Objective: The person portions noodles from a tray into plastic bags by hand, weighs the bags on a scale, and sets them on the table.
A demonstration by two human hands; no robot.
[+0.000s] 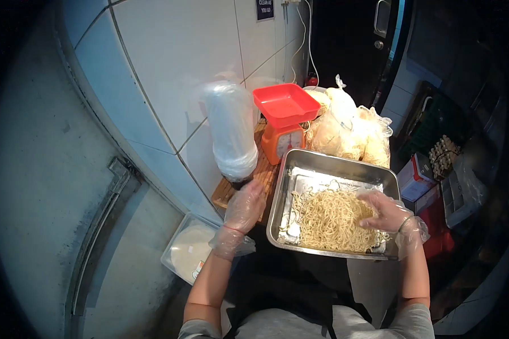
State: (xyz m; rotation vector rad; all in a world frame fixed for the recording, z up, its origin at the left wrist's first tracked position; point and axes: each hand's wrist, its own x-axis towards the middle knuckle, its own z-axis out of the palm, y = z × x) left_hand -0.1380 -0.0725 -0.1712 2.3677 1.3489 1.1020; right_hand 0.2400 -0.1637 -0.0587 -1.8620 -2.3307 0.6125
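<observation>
A steel tray (pixel 276 217) holds a loose heap of thin yellow noodles (pixel 336 220). My right hand (pixel 385 212), in a clear plastic glove, is over the right side of the heap. Its fingers are apart, and the fingertips reach the noodles. My left hand (pixel 245 206), also gloved, is left of the tray, just below a tall plastic-wrapped bundle (pixel 230 130). Its fingers are blurred and foreshortened, so I cannot make out their grip or whether they touch the bundle.
An orange scale (pixel 281 144) with a red pan (pixel 285 104) stands behind the tray on a wooden surface (pixel 223 195). Bags of noodles (pixel 350 133) sit at the back right. A plastic tub (pixel 189 248) is lower left, beside the tiled wall (pixel 181 68). Boxes (pixel 417 178) stand at right.
</observation>
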